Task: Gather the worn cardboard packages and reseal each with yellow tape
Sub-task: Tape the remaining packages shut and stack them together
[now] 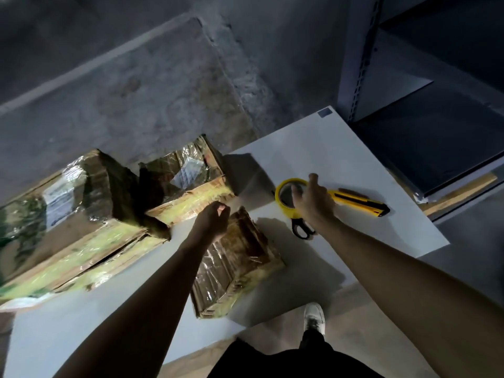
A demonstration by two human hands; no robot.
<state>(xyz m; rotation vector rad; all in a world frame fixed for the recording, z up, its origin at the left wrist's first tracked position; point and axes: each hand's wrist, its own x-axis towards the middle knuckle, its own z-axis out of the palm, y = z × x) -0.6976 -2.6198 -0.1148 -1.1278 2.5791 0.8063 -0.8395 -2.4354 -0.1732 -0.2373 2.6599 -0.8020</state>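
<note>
Packages [81,214], three, lie gathered on table [341,159]. Right hand [313,203] is spread over tape [279,196], not gripping; contact unclear. Left hand [211,221] is curled, empty, above nearest package [240,263]. Step judged: fetching tape. Next: grip roll, find free end.

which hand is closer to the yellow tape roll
Right. The right hand is over the tape roll; the left hand sits off to its left, above the small package.

In front of me a white table [341,148] holds a yellow knife [362,203] and black scissors [301,230]; a grey shelf [357,64] stands beside it.
</note>
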